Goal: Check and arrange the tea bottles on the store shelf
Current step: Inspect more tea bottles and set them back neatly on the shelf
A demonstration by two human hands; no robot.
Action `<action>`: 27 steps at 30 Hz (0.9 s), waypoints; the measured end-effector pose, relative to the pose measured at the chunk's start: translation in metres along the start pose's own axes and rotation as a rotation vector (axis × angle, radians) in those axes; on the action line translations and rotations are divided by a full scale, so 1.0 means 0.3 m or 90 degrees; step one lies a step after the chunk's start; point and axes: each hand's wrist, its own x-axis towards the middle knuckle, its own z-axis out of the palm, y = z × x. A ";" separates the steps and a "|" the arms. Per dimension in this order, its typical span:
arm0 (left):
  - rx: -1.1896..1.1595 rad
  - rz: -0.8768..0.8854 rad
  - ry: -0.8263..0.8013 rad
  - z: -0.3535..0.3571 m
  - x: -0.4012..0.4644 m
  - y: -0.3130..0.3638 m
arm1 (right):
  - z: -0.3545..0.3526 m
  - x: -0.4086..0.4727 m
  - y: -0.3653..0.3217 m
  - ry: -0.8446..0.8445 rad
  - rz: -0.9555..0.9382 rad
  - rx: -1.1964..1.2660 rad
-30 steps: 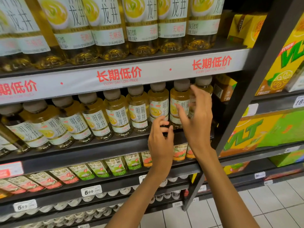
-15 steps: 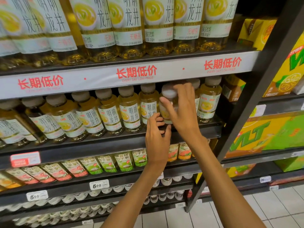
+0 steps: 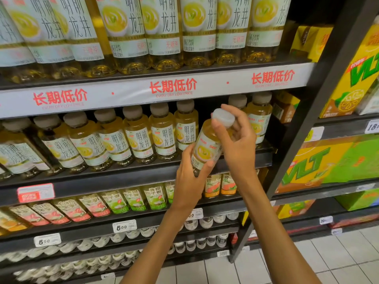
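While both arms reach up toward the dark store shelf point(image 3: 127, 177), one tea bottle point(image 3: 207, 148) is held out in front of its row, tilted so that its pale cap point(image 3: 223, 117) leans toward the right and toward the viewer. The left hand point(image 3: 189, 181) is wrapped around the bottle's lower part, thumb across the label and fingers behind. The right hand point(image 3: 239, 144) is closed on the upper part, its thumb lying along the neck just below the cap and its fingers curled behind it. So the two hands sit close together, one under the other, both clamped on the same bottle. Behind it there is a gap in the row of matching bottles point(image 3: 143, 136) on the middle shelf, with six or so standing to the left and two more bottles point(image 3: 259, 119) upright at the right end. A white price strip point(image 3: 174, 87) with red characters runs along the shelf above, under a row of larger bottles point(image 3: 164, 31). Yellow and green drink cartons point(image 3: 336, 162) fill the next bay to the right.
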 end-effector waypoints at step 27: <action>-0.473 -0.298 -0.323 -0.174 -0.177 0.106 | 0.040 -0.056 -0.051 -0.157 0.457 0.369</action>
